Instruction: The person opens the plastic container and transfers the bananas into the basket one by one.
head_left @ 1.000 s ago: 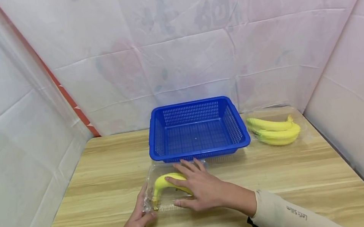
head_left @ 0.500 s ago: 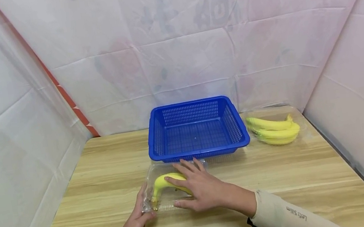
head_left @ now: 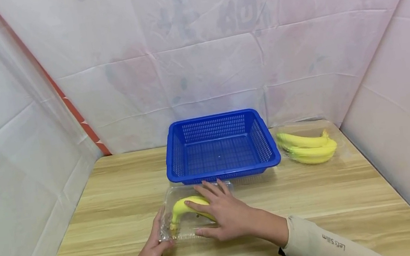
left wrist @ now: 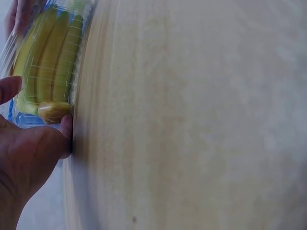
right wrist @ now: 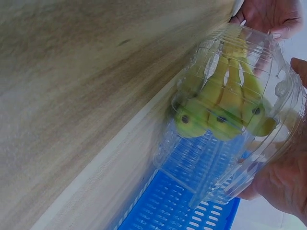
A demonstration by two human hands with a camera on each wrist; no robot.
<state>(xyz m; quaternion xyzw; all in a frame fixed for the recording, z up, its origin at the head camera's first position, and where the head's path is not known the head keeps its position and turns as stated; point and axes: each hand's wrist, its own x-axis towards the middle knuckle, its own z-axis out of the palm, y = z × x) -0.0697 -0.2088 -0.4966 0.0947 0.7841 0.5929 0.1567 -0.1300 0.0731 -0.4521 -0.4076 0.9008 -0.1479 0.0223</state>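
A clear plastic clamshell box (head_left: 187,229) with a bunch of yellow bananas (head_left: 179,207) inside lies on the wooden table, just in front of the blue basket. My left hand (head_left: 152,247) holds the box's left end, its thumb at the near corner and its fingers along the side. Spread over the lid is my right hand (head_left: 226,214), fingers straight, covering the right part of the bananas. The left wrist view has the banana stems (left wrist: 53,111) close by the left thumb. Greenish banana tips (right wrist: 220,125) show through the ribbed plastic in the right wrist view.
An empty blue basket (head_left: 224,171) with perforated walls stands behind the box. To its right, near the table's back corner, lies another clear box with a bunch of bananas (head_left: 309,149). Pale printed cloth (head_left: 205,67) encloses the wooden table (head_left: 115,213) at the back and sides.
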